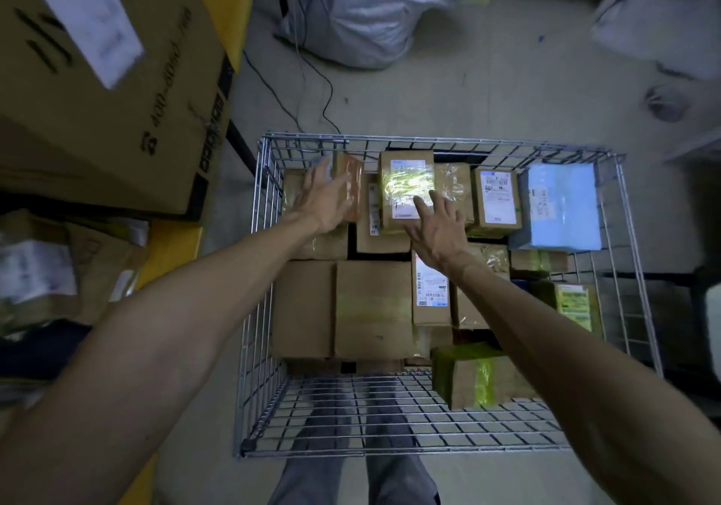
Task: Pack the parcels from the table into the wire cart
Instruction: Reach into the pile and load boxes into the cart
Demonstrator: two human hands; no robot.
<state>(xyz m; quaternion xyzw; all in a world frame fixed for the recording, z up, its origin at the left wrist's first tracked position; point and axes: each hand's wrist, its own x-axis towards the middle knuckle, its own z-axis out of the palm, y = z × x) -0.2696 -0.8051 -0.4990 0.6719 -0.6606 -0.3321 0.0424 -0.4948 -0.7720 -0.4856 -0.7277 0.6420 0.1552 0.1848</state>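
Both bare forearms reached over the silver wire cart (257, 348), which stood on the floor beside the yellow bench (171, 243). Left hand (325, 202) lay spread against a small brown taped parcel (351, 188); right hand (439, 227) rested open-fingered on a labelled cardboard parcel (405, 184) among the packed boxes.
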